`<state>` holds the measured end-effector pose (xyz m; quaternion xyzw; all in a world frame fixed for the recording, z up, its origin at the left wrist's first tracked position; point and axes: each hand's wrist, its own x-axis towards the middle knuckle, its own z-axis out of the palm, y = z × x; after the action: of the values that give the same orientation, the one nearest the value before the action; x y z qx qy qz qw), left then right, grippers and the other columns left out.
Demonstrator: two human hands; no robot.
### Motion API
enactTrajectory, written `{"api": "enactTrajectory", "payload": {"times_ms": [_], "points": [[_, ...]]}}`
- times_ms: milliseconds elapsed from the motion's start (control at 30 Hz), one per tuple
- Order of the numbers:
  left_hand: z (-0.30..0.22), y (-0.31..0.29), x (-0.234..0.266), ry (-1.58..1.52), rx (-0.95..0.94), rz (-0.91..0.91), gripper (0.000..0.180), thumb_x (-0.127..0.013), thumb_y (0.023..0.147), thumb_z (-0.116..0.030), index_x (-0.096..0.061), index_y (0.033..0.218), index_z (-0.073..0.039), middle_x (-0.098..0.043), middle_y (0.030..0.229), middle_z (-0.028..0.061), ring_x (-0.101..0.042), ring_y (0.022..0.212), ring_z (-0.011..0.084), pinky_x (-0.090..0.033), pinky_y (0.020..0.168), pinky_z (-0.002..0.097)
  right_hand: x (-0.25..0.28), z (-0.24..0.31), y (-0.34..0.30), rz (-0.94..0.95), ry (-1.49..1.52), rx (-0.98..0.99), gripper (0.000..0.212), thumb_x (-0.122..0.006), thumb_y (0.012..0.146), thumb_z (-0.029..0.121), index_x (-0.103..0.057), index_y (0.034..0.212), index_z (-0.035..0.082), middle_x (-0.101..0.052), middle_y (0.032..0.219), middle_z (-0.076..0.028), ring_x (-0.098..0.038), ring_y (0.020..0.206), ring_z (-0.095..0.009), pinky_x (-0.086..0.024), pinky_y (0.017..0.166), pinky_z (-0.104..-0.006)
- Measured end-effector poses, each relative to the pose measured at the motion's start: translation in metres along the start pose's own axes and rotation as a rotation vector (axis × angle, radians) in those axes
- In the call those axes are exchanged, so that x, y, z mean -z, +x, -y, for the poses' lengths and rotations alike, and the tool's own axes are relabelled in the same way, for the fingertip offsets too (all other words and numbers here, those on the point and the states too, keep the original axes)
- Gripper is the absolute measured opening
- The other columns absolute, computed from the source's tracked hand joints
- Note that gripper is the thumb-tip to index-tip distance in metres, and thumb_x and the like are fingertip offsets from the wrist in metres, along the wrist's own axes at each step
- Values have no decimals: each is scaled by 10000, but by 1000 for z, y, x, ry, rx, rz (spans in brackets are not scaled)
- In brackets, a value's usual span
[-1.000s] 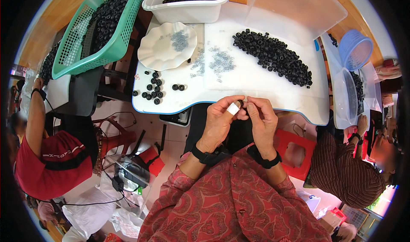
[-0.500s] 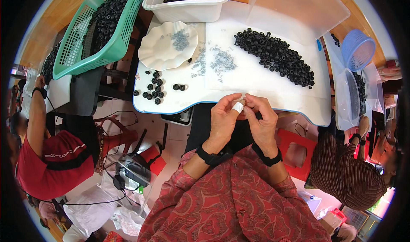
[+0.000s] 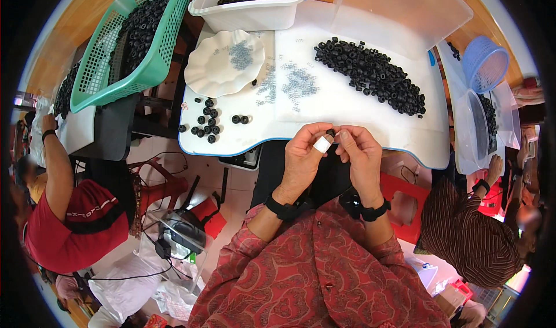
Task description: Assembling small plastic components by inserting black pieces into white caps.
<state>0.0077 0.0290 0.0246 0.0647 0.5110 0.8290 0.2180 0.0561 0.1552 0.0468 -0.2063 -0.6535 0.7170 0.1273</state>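
Observation:
At the table's front edge, my left hand (image 3: 302, 161) pinches a small black round part (image 3: 330, 132) between thumb and fingers. White tape (image 3: 322, 144) wraps its thumb. My right hand (image 3: 364, 160) is closed right beside it, thumb against fingertips; anything in that pinch is too small or hidden. A heap of black round parts (image 3: 370, 73) lies on the right of the white table (image 3: 272, 119). Small clear pieces (image 3: 299, 80) are scattered mid-table, and more lie on a wavy-edged cream plate (image 3: 202, 76). Several black parts (image 3: 208, 121) are set out at the front left.
A white tub (image 3: 249, 15) of black parts stands at the back, a green basket (image 3: 95, 93) of them at the left. A translucent sheet (image 3: 405, 15) covers the back right. People in a red shirt (image 3: 81, 224) and a striped shirt (image 3: 463, 235) work on either side. A red stool (image 3: 399, 209) stands underneath.
My right hand has shifted slightly right, its fingers drawn a little away from the left hand's. The black part now shows between the left fingertips. The view has moved slightly.

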Motion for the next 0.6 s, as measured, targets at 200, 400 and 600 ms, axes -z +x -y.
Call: {"api": "enactTrajectory", "payload": {"times_ms": [200,400,600], "points": [[7,5,7,161,-144,65,238,-584,916,-27,-601,1153,-9,-656,1052,24,-576,905,59,-485,797,215,6,4,9,156,259,-225,238,-649,908,148,-596,1073,-14,-653,867,-59,-600,683,-91,-423,545,-187],[9,7,13,296,-148,90,227,-600,907,-24,-617,1133,-10,-659,1032,30,-594,877,66,-491,795,210,11,1,14,206,351,-341,262,-674,886,124,-601,1100,-8,-659,854,-57,-603,684,-94,-431,552,-188],[11,11,16,357,-219,122,225,-613,903,-31,-617,1126,-8,-653,1006,23,-595,869,66,-495,786,210,15,0,17,232,405,-372,258,-673,880,100,-625,1107,-12,-677,871,-71,-603,693,-88,-428,557,-182]]}}
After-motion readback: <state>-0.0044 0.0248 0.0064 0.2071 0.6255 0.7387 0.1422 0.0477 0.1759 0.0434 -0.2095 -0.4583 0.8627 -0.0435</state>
